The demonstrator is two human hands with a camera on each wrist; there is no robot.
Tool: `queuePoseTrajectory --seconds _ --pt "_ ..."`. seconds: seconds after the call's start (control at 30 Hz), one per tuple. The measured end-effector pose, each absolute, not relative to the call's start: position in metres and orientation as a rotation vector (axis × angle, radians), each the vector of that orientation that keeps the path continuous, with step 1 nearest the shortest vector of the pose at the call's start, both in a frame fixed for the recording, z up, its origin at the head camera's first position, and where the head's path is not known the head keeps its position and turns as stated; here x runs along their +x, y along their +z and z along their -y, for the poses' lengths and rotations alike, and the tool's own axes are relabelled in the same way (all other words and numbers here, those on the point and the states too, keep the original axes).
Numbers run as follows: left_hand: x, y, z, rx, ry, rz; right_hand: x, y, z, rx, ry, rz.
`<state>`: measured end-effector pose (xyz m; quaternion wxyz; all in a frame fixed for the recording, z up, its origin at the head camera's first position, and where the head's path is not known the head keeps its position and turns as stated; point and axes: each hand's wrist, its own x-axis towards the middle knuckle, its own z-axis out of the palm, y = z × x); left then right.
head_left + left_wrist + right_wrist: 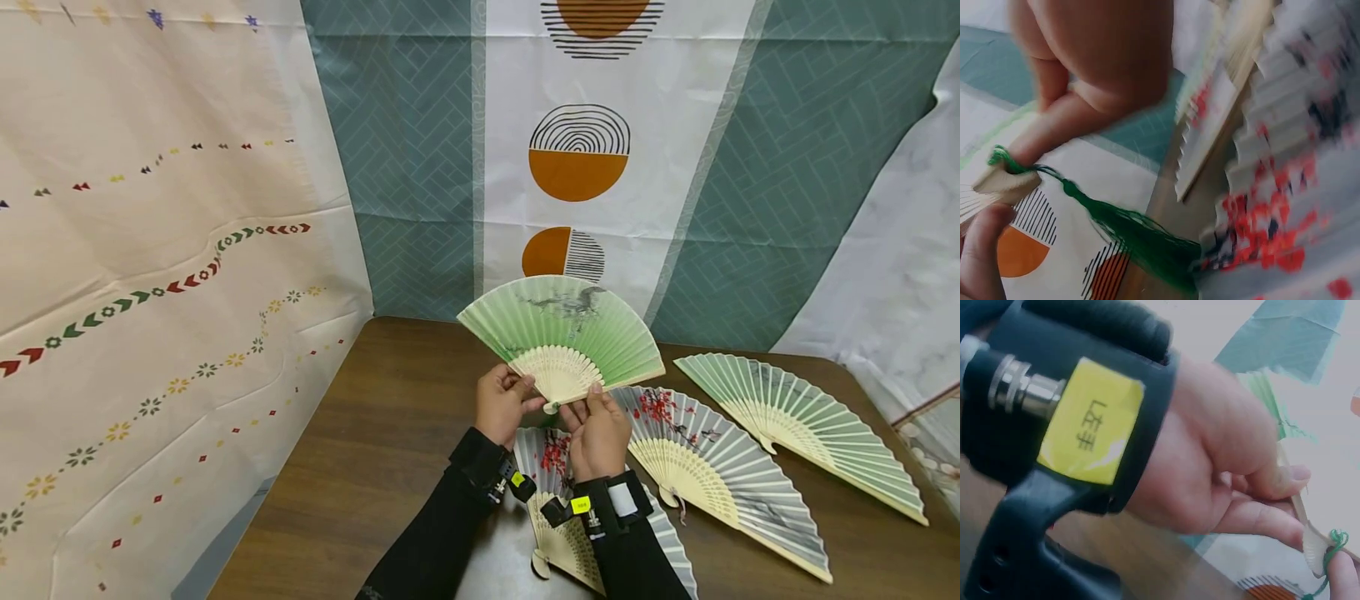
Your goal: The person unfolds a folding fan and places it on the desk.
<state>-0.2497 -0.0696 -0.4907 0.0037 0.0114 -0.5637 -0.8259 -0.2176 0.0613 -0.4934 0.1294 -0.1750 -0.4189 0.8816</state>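
Note:
An open green folding fan (618, 333) with pale ribs and a dark printed design is held up above the table in both hands. My left hand (504, 406) grips the lower left edge of its ribs. Close to the pivot, my right hand (602, 437) pinches the right-hand side, thumb on top. From the pivot hangs a green tassel (1125, 228), seen in the left wrist view. A grey fan with red blossoms (555, 454) lies spread below, partly hidden by the right hand and sleeve. In the right wrist view, the left hand (1210, 450) shows beside its labelled strap.
On the brown table (352, 433), a second grey blossom fan (757, 471) lies spread to the right. Farther right is a pale green fan (817, 408), also spread. A patterned cream cloth (187, 292) hangs at left; a teal and white cloth (420, 167) hangs behind.

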Motion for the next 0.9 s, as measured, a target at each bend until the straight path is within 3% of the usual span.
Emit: queuePoseTrajectory --seconds 0.9 --pt "-0.245 -0.498 0.045 0.203 -2.866 1.257 -0.218 -0.491 -0.061 -0.634 2.621 0.938"
